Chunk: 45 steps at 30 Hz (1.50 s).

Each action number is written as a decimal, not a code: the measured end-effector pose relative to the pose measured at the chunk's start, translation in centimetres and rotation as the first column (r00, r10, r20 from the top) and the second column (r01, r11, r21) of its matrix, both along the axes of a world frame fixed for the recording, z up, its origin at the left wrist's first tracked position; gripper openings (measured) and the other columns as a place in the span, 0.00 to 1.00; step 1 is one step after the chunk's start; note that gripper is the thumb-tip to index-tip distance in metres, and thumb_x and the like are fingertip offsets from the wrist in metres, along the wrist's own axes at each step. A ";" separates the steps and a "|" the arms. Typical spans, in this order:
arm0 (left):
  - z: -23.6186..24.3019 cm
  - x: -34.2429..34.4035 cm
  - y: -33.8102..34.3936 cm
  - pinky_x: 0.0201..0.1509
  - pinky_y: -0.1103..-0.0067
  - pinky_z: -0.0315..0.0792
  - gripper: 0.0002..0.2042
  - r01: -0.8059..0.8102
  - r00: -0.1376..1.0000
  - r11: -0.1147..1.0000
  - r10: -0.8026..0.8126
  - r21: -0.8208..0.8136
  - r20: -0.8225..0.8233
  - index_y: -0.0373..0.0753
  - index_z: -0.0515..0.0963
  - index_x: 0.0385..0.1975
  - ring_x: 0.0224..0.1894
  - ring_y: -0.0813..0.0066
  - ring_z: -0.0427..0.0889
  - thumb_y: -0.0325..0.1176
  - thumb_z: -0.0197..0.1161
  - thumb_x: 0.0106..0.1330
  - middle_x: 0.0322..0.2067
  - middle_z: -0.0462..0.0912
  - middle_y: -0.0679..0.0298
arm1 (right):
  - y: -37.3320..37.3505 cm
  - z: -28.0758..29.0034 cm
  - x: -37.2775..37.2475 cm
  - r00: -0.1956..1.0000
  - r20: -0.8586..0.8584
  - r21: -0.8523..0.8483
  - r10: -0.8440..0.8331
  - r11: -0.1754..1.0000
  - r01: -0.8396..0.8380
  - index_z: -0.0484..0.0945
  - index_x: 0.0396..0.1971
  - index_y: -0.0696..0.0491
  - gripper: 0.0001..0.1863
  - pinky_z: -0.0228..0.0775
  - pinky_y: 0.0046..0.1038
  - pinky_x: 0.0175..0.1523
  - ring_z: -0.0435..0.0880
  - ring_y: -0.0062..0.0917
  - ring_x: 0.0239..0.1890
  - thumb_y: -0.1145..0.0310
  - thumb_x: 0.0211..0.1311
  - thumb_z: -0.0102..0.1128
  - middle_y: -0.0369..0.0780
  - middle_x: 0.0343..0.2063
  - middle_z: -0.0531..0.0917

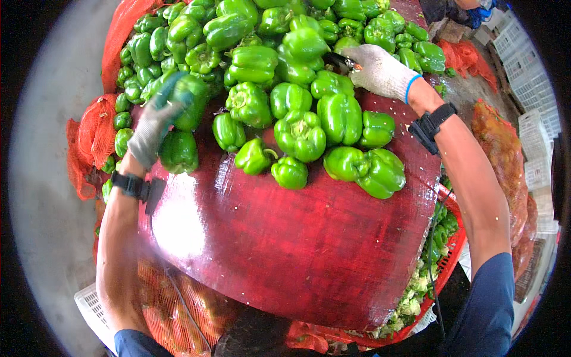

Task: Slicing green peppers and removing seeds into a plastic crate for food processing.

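Green bell peppers (300,135) lie loose on a red tabletop (285,250) and heap up toward its far side. On the left, my left hand (156,122), in a grey-and-green glove, is closed on a green bell pepper (191,102); both are smeared by motion. Just below it sits another pepper (179,152). My right hand (377,70), in a whitish knit glove with a blue cuff, reaches into the far right of the heap. It grips a small tool (339,62) with dark and metallic parts, mostly hidden by fingers and peppers, so its kind is unclear.
Orange-red mesh sacks (98,134) border the table at the left, and a filled one (502,160) stands at the right. Below the right edge, a red basket (457,238) holds peppers and pale green scraps. White crates (526,56) stand far right.
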<state>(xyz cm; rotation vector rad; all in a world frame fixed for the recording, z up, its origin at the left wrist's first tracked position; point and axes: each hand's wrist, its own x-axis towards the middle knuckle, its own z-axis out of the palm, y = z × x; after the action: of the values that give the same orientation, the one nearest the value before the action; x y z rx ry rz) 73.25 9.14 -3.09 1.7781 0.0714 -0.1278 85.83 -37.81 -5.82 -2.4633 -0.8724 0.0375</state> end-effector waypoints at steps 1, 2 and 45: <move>-0.3 0.0 -0.9 0.78 0.70 0.68 0.35 0.114 0.992 0.962 -0.125 0.246 0.027 0.39 0.71 0.78 0.72 0.69 0.76 0.33 0.75 0.72 0.76 0.71 0.57 | -0.4 -0.5 0.2 1.000 0.000 0.000 -0.003 1.000 0.003 0.84 0.49 0.57 0.17 0.80 0.49 0.53 0.87 0.57 0.47 0.73 0.58 0.63 0.57 0.42 0.88; -0.2 -0.3 -1.5 0.77 0.69 0.70 0.37 0.166 0.933 0.705 -0.338 0.690 0.120 0.39 0.68 0.79 0.72 0.68 0.75 0.32 0.75 0.71 0.76 0.70 0.58 | -1.1 -1.6 0.8 0.994 0.110 0.017 0.011 1.000 -0.012 0.84 0.48 0.57 0.16 0.80 0.49 0.53 0.87 0.57 0.47 0.73 0.59 0.63 0.57 0.42 0.88; -0.8 -10.7 -15.6 0.65 0.74 0.81 0.34 0.077 0.996 0.967 -0.086 0.245 0.027 0.37 0.61 0.81 0.60 0.74 0.84 0.26 0.66 0.78 0.62 0.84 0.60 | -1.9 -1.0 -12.6 0.983 -0.091 -0.012 0.161 0.987 -0.163 0.85 0.52 0.58 0.22 0.79 0.49 0.61 0.87 0.55 0.54 0.66 0.59 0.64 0.56 0.47 0.88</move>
<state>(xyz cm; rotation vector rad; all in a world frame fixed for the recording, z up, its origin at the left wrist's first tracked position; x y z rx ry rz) 62.51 -6.48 -3.90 2.0291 -0.0142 -0.1496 73.22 -39.68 -6.87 -2.3821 -1.0350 0.2133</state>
